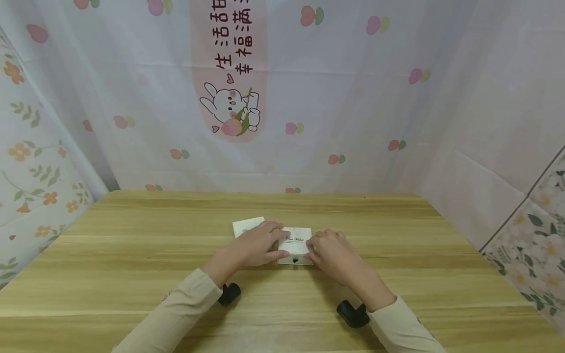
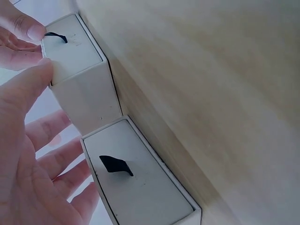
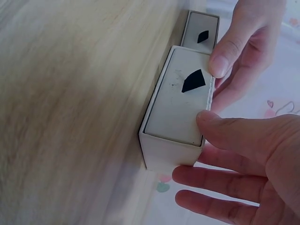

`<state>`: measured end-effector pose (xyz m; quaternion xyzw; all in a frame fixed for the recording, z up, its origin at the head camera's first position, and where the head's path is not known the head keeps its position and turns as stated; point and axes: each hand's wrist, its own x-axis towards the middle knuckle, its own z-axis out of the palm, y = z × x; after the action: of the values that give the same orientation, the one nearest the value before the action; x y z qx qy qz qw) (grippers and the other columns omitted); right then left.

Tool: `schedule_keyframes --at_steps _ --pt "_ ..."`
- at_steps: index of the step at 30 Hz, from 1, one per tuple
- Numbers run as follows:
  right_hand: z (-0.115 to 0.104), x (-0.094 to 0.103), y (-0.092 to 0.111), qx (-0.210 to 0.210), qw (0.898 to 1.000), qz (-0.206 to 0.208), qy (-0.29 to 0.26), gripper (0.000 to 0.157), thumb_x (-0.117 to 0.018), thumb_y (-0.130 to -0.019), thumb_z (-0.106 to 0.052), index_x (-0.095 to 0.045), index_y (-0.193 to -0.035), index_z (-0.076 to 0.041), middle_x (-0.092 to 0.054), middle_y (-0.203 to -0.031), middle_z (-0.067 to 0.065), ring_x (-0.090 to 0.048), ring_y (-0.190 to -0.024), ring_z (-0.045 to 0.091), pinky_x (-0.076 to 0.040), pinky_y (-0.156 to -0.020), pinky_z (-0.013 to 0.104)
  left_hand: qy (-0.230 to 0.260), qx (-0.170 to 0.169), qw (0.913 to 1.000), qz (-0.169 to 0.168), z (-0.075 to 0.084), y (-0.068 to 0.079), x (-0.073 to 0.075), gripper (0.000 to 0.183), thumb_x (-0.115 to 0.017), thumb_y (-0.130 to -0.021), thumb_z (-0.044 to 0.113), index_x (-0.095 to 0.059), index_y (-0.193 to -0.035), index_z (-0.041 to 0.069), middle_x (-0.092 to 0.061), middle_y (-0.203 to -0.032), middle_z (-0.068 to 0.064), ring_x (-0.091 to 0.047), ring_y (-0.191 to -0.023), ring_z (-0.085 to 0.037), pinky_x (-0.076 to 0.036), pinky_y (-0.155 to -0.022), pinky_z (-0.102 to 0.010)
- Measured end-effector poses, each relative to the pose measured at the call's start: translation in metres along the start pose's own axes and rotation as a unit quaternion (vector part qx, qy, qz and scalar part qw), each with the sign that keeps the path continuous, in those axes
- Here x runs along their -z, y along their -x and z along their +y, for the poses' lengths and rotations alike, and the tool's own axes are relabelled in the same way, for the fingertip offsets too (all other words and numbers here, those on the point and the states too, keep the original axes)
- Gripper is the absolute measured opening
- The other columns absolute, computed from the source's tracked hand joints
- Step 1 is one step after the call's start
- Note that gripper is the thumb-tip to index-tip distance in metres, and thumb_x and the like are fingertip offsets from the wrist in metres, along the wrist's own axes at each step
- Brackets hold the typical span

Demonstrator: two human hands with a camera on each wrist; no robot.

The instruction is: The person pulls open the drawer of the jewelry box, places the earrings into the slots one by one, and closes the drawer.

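A small white drawer box (image 1: 297, 244) with dark script on top sits on the table, a short black ribbon tab (image 3: 194, 80) on its front face. My left hand (image 1: 256, 243) grips its left side, thumb at the front edge and fingertips on the top. From the right side my right hand (image 1: 333, 256) holds the same box, its thumb near the front right corner. A second white drawer box (image 1: 247, 225), also with a black tab (image 2: 116, 165), stands just left of the first, partly hidden behind my left hand.
The wooden table (image 1: 132, 255) spreads around the boxes. Behind it hangs a white curtain (image 1: 353, 98) with a rabbit print and small fruit patterns. Black straps (image 1: 353, 314) with devices sit at both wrists, below the beige sleeves.
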<state>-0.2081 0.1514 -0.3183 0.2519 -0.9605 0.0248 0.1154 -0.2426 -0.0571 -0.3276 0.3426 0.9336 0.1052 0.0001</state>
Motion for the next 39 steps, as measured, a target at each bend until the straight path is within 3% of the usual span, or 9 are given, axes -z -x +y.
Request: schedule_keyframes --at_steps 15,29,39 --pt "-0.006 0.004 0.002 0.025 1.000 0.007 -0.011 0.013 -0.069 -0.083 -0.024 -0.070 -0.081 -0.011 -0.069 -0.084 0.001 -0.060 -0.080 0.021 -0.049 -0.080 0.046 -0.008 -0.009 0.9999 0.005 0.000 0.008 -0.001 0.056 -0.051 -0.091 0.049 -0.048 -0.136 0.014 -0.042 -0.142 -0.010 -0.036 -0.134 -0.027 -0.033 -0.108 -0.044" --pt "-0.009 0.009 0.005 0.035 0.999 -0.014 -0.015 0.020 -0.071 -0.081 -0.024 -0.061 -0.065 -0.016 -0.063 -0.072 -0.006 -0.047 -0.067 0.011 -0.043 -0.069 0.035 -0.002 -0.014 0.9998 0.010 0.002 0.014 -0.004 0.055 -0.052 -0.091 0.047 -0.049 -0.135 0.014 -0.043 -0.141 -0.010 -0.038 -0.132 -0.027 -0.032 -0.108 -0.042" --pt "-0.012 0.011 0.005 0.032 0.999 -0.029 -0.023 0.014 -0.071 -0.080 -0.024 -0.066 -0.072 -0.014 -0.064 -0.074 -0.006 -0.047 -0.069 0.012 -0.041 -0.069 0.034 0.004 -0.014 0.9998 0.010 0.003 0.021 -0.002 0.055 -0.052 -0.091 0.048 -0.050 -0.134 0.014 -0.043 -0.141 -0.010 -0.039 -0.132 -0.027 -0.034 -0.107 -0.042"
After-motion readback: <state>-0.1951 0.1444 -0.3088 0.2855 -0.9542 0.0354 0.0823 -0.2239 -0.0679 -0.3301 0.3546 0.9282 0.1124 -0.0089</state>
